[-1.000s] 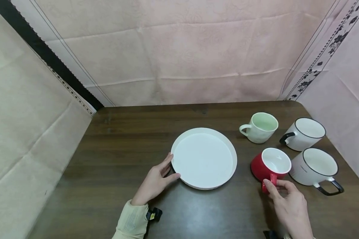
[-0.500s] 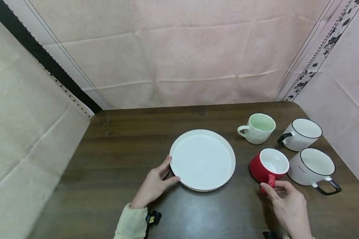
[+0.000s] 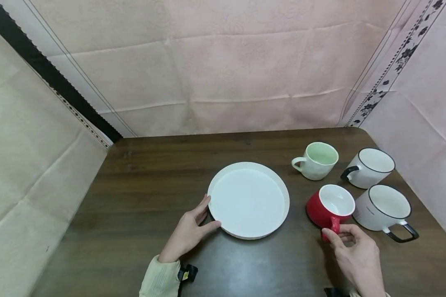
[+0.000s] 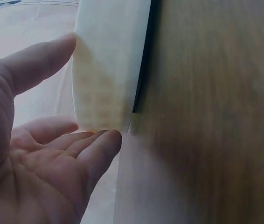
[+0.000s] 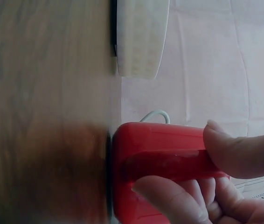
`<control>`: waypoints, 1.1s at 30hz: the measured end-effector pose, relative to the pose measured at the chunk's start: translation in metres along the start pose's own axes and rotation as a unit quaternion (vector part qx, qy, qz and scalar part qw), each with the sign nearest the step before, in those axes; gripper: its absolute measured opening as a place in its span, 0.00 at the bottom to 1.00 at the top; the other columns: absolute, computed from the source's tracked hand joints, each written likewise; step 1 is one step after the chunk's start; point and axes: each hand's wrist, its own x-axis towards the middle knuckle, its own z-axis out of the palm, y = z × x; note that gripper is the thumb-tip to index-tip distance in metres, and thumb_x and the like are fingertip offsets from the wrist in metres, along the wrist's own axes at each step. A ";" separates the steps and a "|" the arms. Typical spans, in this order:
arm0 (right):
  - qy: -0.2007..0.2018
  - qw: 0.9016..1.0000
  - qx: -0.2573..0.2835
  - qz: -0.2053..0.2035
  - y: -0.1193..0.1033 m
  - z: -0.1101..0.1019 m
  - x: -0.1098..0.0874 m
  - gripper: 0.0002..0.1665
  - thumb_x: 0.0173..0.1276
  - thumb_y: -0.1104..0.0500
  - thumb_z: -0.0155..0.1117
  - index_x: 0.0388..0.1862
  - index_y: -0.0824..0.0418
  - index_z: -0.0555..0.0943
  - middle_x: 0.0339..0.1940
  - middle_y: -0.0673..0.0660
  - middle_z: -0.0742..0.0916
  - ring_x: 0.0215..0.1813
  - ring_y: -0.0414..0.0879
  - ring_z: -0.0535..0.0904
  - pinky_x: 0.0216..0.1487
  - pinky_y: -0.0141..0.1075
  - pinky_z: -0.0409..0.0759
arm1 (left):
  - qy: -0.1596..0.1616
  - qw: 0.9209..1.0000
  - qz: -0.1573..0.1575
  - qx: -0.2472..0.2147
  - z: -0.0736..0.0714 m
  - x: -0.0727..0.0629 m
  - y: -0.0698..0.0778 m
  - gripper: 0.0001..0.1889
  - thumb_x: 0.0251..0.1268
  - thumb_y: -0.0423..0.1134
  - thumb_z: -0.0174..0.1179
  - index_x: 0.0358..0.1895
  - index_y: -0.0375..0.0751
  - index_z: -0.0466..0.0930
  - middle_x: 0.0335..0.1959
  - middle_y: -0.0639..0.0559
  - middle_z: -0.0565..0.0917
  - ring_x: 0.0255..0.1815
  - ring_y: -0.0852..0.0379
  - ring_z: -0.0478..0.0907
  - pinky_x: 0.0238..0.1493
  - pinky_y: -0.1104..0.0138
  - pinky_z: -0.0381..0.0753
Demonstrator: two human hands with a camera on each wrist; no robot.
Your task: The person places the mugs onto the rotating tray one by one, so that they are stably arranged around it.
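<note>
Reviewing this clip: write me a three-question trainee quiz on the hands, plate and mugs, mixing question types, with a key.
1. Which part of the red mug does the right hand pinch?
2. True or false: the left hand is at the edge of the white plate.
3. How many dark-rimmed white mugs are in the head view?

Key: 1. Its handle. 2. True. 3. Two.

a dark brown wooden table (image 3: 134,214) carries a round white plate (image 3: 249,201). to the plate's right stand a red mug (image 3: 321,212), a pale green mug (image 3: 316,166) behind it, and farther right one white mug (image 3: 366,175) behind another white mug (image 3: 369,214).
</note>
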 end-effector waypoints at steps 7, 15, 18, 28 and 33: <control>0.013 1.000 0.000 -0.017 -0.003 -0.005 0.000 0.24 0.61 0.46 0.72 0.46 0.63 0.79 0.35 0.61 0.85 0.37 0.53 0.74 0.22 0.35 0.69 | 0.003 1.000 0.005 -0.006 0.000 0.000 -0.001 0.45 0.57 0.51 0.69 0.76 0.49 0.55 0.77 0.56 0.51 0.72 0.63 0.57 0.66 0.65 0.67; 0.016 0.998 -0.013 -0.055 -0.009 -0.008 0.000 0.21 0.60 0.49 0.73 0.42 0.62 0.80 0.32 0.59 0.85 0.30 0.49 0.74 0.22 0.34 0.69 | 0.002 1.000 -0.007 -0.012 0.000 0.000 0.000 0.44 0.58 0.46 0.70 0.76 0.48 0.55 0.77 0.57 0.51 0.72 0.64 0.57 0.66 0.66 0.67; 0.009 0.998 -0.011 -0.064 -0.012 -0.009 0.001 0.20 0.61 0.49 0.73 0.43 0.61 0.80 0.32 0.59 0.85 0.28 0.49 0.74 0.22 0.34 0.69 | -0.003 1.000 -0.004 -0.002 0.000 0.000 0.001 0.44 0.58 0.49 0.69 0.76 0.49 0.54 0.77 0.58 0.51 0.71 0.66 0.58 0.65 0.68 0.67; 0.034 0.987 -0.003 -0.159 -0.026 -0.009 0.002 0.15 0.58 0.57 0.76 0.39 0.60 0.80 0.31 0.58 0.85 0.24 0.46 0.72 0.20 0.32 0.69 | -0.007 1.000 -0.002 0.004 0.000 0.000 0.002 0.46 0.58 0.52 0.69 0.76 0.47 0.54 0.78 0.55 0.51 0.72 0.63 0.58 0.65 0.66 0.68; 0.027 0.980 0.010 -0.199 -0.036 -0.006 0.004 0.15 0.56 0.60 0.77 0.38 0.61 0.80 0.34 0.59 0.84 0.28 0.48 0.73 0.18 0.33 0.71 | 0.000 1.000 0.001 0.002 0.000 0.000 0.001 0.45 0.57 0.50 0.69 0.76 0.47 0.55 0.77 0.55 0.52 0.72 0.63 0.58 0.65 0.65 0.68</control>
